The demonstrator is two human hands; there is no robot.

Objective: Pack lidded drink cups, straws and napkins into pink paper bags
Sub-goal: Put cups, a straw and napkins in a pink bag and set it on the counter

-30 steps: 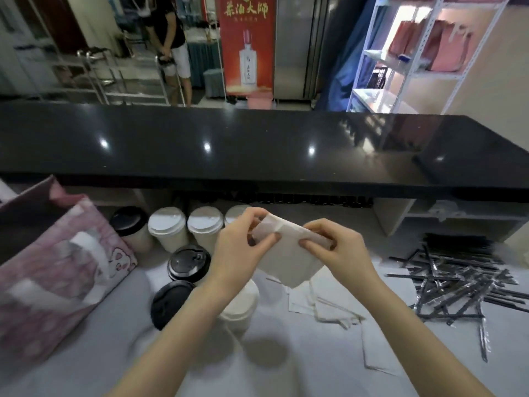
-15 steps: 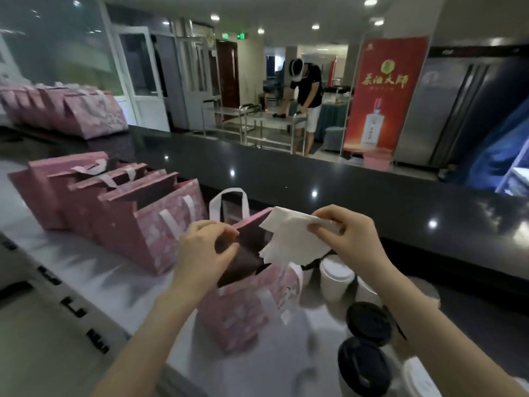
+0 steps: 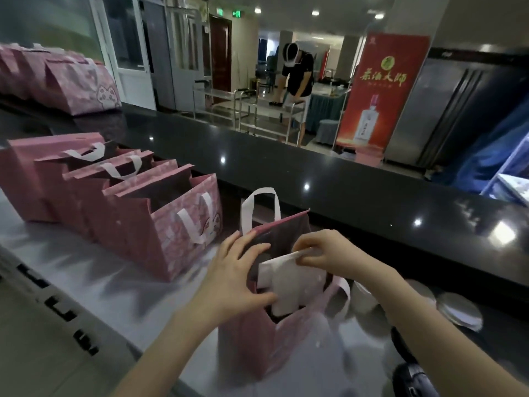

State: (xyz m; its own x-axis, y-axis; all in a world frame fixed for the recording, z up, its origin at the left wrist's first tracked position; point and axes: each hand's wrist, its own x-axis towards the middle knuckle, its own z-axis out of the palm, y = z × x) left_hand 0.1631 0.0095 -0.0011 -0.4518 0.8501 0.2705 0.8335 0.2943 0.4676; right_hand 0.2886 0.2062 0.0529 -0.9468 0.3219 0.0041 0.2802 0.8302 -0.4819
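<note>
Head view: right hand (image 3: 329, 250) pinched the white napkin (image 3: 289, 285) by its top edge, over the open mouth of the pink paper bag (image 3: 257, 345). The napkin hung upright, its lower part inside. Left hand (image 3: 234, 279) gripped the bag's left rim, spreading it. The drop likely lay straight down.

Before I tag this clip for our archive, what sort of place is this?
Likely a drinks shop's service counter: pink bags lined on the worktop, lidded cups at right, a raised black counter in front.
</note>
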